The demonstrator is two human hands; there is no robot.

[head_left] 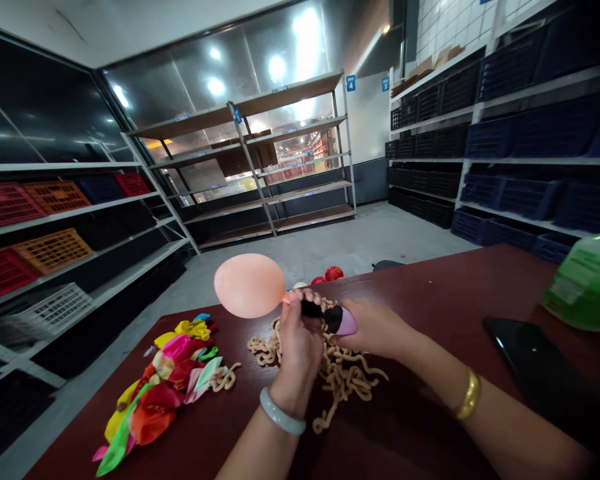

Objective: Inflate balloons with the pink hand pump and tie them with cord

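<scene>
Head view: above the desk [420, 413], my left hand [303, 337] pinches the peach balloon [250, 285] by its neck at the balloon pump [349, 323] my right hand [369, 325] grips, apparently inflating, which next calls for an airtight pinch.

A blue sign [351, 83] (white numeral) reads "4".

Left hand [306, 333] curled, right hand [369, 325] apparently gripping

I read the balloon [250, 285] as pale peach, the pump [348, 322] black and lilac, the strands [349, 381] tan and the bench [460, 287] maroon; on my feed, flat balloons [159, 405] show red, yellow, pink, orange and green, a bangle [469, 395] gold.
</scene>
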